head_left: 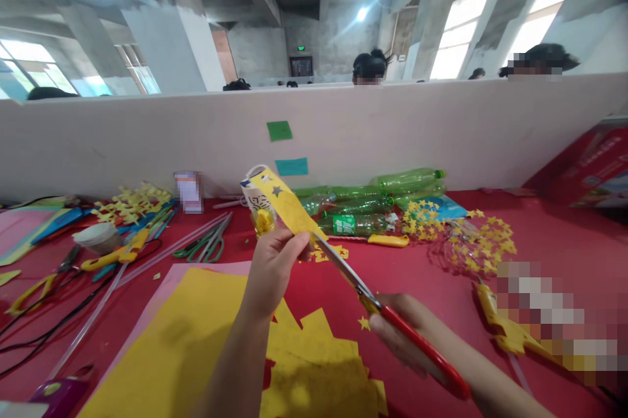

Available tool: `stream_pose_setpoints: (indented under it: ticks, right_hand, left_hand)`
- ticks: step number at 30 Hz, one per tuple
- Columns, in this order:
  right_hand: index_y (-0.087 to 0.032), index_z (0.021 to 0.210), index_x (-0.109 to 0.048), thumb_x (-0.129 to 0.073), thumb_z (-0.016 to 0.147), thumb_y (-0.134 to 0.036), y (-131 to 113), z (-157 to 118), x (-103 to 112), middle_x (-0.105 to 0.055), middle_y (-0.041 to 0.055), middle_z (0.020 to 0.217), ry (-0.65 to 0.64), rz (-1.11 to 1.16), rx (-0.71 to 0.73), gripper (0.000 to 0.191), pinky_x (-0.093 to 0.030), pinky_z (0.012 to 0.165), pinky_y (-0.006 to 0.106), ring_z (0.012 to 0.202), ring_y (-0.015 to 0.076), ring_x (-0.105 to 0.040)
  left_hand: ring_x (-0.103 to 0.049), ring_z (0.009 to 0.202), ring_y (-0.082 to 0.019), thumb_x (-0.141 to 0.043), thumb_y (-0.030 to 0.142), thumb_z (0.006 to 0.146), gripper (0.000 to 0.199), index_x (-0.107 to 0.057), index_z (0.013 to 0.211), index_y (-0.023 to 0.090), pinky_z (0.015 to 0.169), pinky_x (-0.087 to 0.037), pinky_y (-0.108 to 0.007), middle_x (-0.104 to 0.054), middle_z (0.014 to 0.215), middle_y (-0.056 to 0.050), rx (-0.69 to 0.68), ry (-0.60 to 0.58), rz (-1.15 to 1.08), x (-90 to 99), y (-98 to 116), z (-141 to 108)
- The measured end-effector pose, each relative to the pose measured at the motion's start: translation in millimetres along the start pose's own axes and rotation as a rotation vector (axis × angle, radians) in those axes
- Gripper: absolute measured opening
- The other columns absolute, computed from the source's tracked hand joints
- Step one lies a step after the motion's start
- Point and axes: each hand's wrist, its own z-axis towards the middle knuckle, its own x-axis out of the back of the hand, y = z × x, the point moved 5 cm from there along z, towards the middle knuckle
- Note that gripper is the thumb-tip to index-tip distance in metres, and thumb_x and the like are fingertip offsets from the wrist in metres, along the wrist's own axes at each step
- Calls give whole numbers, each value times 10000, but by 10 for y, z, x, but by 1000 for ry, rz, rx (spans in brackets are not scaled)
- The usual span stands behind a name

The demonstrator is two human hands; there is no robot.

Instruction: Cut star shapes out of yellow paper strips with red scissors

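Cutting yellow strip (287,205) with scissors (387,316).
Left hand (272,267) pinches strip; right hand (402,333) grips scissor handles, blades at strip's edge.

A yellow paper strip (287,207) with a star-shaped hole stands tilted above the red surface (540,235), pinched at its lower end. Red-handled scissors (392,316) slant up, blades meeting the strip's lower edge.

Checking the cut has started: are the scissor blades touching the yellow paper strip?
Touching. Head view: scissor blades meet the yellow paper strip at its lower end, beside the left hand.
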Motion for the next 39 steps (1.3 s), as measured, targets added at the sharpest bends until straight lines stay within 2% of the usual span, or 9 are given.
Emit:
stream_pose_setpoints:
  ticks: [4,6,9,18,22,24,31,39]
  right_hand:
    - [-227,657,-322,-347,827,-762,-44,-26,-39,-387,-82,447,-35,39,47,561,-212,369,200,359,61,-340]
    - [-228,658,-317,-346,818,-773,-61,-44,-46,-374,-84,450,-11,55,54,568,-239,380,200,370,63,-331]
    - [-222,663,-336,-358,847,-736,-83,-68,-49,-377,-78,478,29,80,84,546,-274,406,200,396,66,-328]
    - [-207,680,-371,-364,905,-651,-76,-68,-45,-409,-68,480,-4,95,184,498,-277,420,193,407,66,-369]
    - [-209,656,-373,-407,862,-693,115,-15,-100,-392,-79,459,15,154,79,528,-257,368,171,368,56,-362]
    - [-210,666,-386,-372,852,-722,179,-1,-138,-375,-94,431,36,227,18,545,-254,338,166,314,43,-314]
    - [-212,648,-389,-404,781,-779,101,-35,-203,-326,-111,396,156,278,-76,583,-233,297,145,285,29,-272]
    - [-216,633,-367,-385,785,-780,90,-21,-179,-346,-102,391,132,219,-66,584,-211,296,153,278,31,-291]
  left_hand:
    - [-556,592,-137,-561,245,821,275,-616,560,179,606,-442,-255,-593,567,-13,12,-7,-47,-37,-8,-26]
    - [-550,594,-131,-552,239,832,274,-617,572,183,602,-441,-251,-585,574,-11,-4,-15,-69,-62,6,-41]
    - [-545,596,-128,-544,228,844,283,-610,573,187,604,-442,-250,-573,573,-9,-35,-39,-82,-101,39,-58]
    - [-551,613,-122,-542,240,862,301,-599,572,181,613,-444,-235,-575,581,-1,-63,-65,-81,-197,48,-72]
    - [-554,619,-122,-542,239,860,303,-594,568,177,622,-447,-237,-579,590,-3,-61,-50,-78,-214,45,-83]
    - [-559,628,-125,-542,244,860,303,-594,570,175,625,-449,-239,-586,600,-6,-54,-39,-76,-222,43,-88]
    - [-546,607,-131,-539,274,860,327,-579,550,175,604,-446,-250,-569,584,-14,-48,-16,-50,-254,41,-87]
    - [-555,607,-124,-547,259,856,302,-596,570,175,607,-459,-239,-584,592,-9,-24,-22,-104,-269,32,-73]
